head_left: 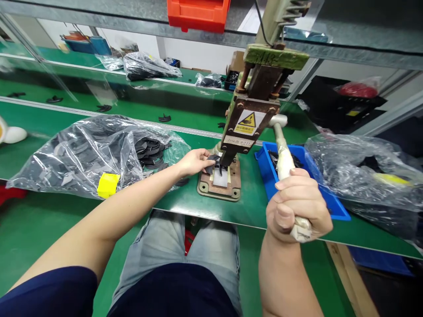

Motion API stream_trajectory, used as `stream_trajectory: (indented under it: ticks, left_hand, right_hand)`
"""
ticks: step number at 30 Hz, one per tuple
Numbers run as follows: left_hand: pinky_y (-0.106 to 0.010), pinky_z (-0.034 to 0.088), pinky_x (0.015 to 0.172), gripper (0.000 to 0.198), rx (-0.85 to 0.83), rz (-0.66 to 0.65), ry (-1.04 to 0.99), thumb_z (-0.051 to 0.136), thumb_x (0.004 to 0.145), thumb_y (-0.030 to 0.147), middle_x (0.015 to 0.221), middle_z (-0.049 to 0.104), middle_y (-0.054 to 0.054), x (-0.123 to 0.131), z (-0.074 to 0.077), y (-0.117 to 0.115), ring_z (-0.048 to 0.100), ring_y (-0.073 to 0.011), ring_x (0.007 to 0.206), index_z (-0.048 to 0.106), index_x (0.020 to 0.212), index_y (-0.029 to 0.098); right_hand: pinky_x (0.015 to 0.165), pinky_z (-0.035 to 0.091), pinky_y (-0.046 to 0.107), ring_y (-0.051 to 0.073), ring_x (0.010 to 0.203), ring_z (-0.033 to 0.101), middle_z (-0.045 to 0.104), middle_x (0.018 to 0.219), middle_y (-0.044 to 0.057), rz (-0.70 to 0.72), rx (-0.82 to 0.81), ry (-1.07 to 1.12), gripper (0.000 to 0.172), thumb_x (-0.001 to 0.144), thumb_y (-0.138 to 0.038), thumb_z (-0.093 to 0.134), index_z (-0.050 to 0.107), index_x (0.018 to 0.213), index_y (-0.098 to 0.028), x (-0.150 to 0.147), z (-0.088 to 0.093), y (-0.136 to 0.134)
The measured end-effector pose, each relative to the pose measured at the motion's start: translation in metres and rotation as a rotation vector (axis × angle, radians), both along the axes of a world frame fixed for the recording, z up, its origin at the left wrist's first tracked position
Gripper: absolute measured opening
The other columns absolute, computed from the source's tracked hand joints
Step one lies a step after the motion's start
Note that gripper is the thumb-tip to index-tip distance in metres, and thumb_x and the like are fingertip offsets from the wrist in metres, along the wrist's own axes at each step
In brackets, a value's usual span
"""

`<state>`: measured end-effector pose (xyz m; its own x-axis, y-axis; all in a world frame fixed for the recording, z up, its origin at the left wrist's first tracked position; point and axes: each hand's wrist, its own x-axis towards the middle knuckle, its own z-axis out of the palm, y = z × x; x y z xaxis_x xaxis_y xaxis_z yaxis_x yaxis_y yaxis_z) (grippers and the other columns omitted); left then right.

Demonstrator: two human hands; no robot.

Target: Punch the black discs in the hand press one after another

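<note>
In the head view my left hand (195, 163) pinches a dark curved piece (209, 168) at the left side of the press base (220, 192). Another dark part sits under the ram of the hand press (246, 119), over a pale plate (220, 178). My right hand (299, 207) is wrapped round the cream-wrapped press lever (284, 160), which slants down towards me. Left of the press, an open clear plastic bag (89, 154) holds many dark curved pieces (150, 152).
Right of the press lies a blue bin (333, 210) with dark parts, beside another clear bag (373, 176). Dark pieces (164, 118) lie spaced along the green surface behind. A metal shelf (132, 21) with an orange bin (198, 13) crosses above.
</note>
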<state>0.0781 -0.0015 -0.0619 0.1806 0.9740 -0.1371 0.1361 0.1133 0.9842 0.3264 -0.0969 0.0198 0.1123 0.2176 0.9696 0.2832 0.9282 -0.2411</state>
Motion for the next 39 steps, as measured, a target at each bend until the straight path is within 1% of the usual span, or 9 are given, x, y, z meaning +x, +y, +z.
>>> stream_trajectory:
  ticks: [9,15,25,29,32,33,35,37,39]
  left_hand:
    - [-0.020,0.051,0.052,0.029,-0.043,-0.065,0.048,0.087,0.083,0.030,0.066,0.067,0.001,-0.004,0.003,0.007,0.062,-0.0081,0.050,0.063,0.083,0.013]
    - [-0.022,0.056,0.053,0.033,-0.079,-0.112,0.084,0.087,0.083,0.031,0.067,0.066,0.000,-0.004,0.006,0.014,0.063,-0.0089,0.052,0.060,0.077,0.014]
    - [-0.021,0.057,0.053,0.037,-0.323,-0.165,0.140,0.089,0.080,0.033,0.056,0.066,-0.003,-0.002,0.014,0.026,0.068,-0.0140,0.052,0.057,0.074,0.017]
    - [-0.021,0.057,0.053,0.027,-0.451,-0.159,0.113,0.083,0.087,0.031,0.057,0.070,-0.006,0.000,0.018,0.025,0.068,-0.0143,0.050,0.062,0.080,0.016]
    - [-0.021,0.057,0.053,0.022,-0.451,-0.160,0.084,0.081,0.089,0.030,0.059,0.071,-0.004,0.001,0.018,0.021,0.067,-0.0131,0.048,0.065,0.086,0.015]
    - [-0.021,0.057,0.053,0.023,-0.429,-0.158,0.071,0.082,0.088,0.031,0.060,0.071,-0.004,0.002,0.018,0.019,0.067,-0.0126,0.049,0.064,0.087,0.015]
    - [-0.019,0.055,0.052,0.029,-0.365,-0.134,0.038,0.084,0.087,0.034,0.059,0.070,-0.002,0.001,0.018,0.012,0.066,-0.0117,0.049,0.062,0.084,0.016]
    - [-0.019,0.054,0.051,0.035,-0.289,-0.093,0.010,0.084,0.087,0.038,0.058,0.068,-0.001,-0.002,0.022,0.000,0.066,-0.0112,0.050,0.057,0.080,0.017]
    - [-0.019,0.053,0.050,0.038,-0.219,-0.077,-0.013,0.083,0.087,0.041,0.057,0.068,-0.001,-0.009,0.028,-0.018,0.067,-0.0117,0.051,0.053,0.079,0.018]
  right_hand:
    - [0.087,0.055,0.052,0.014,0.062,0.062,0.053,0.056,-0.006,-0.033,-0.008,0.026,0.039,0.088,-0.038,0.069,0.045,0.061,-0.024,-0.003,0.000,0.000]
    - [0.087,0.054,0.050,0.014,0.062,0.061,0.052,0.055,-0.006,-0.020,0.016,0.065,0.041,0.088,-0.036,0.069,0.044,0.059,-0.022,-0.005,-0.002,0.002]
    - [0.083,0.054,0.050,0.014,0.059,0.059,0.050,0.052,-0.007,-0.056,-0.002,0.068,0.045,0.087,-0.040,0.070,0.041,0.057,-0.022,-0.005,-0.004,0.003]
    - [0.075,0.053,0.044,0.013,0.055,0.057,0.049,0.050,-0.006,0.021,0.075,0.103,0.047,0.088,-0.041,0.073,0.043,0.058,-0.022,-0.008,0.013,0.011]
    - [0.070,0.055,0.038,0.013,0.064,0.061,0.058,0.068,-0.003,0.097,0.140,0.124,0.021,0.087,-0.044,0.077,0.068,0.083,-0.025,-0.008,0.051,0.024]
    - [0.076,0.058,0.039,0.014,0.075,0.066,0.064,0.084,0.000,0.105,0.131,0.111,0.023,0.088,-0.045,0.076,0.072,0.101,-0.026,-0.006,0.066,0.029]
    - [0.097,0.058,0.042,0.017,0.104,0.068,0.064,0.120,0.004,0.086,0.057,0.068,0.043,0.092,-0.045,0.070,0.064,0.132,-0.029,-0.001,0.092,0.038]
    - [0.105,0.054,0.043,0.021,0.123,0.064,0.054,0.139,0.007,0.044,-0.046,0.046,0.049,0.096,-0.045,0.064,0.056,0.141,-0.027,0.005,0.100,0.044]
    - [0.103,0.055,0.040,0.021,0.124,0.064,0.054,0.138,0.009,-0.017,-0.130,0.084,0.047,0.095,-0.039,0.066,0.055,0.138,-0.024,0.010,0.083,0.046]
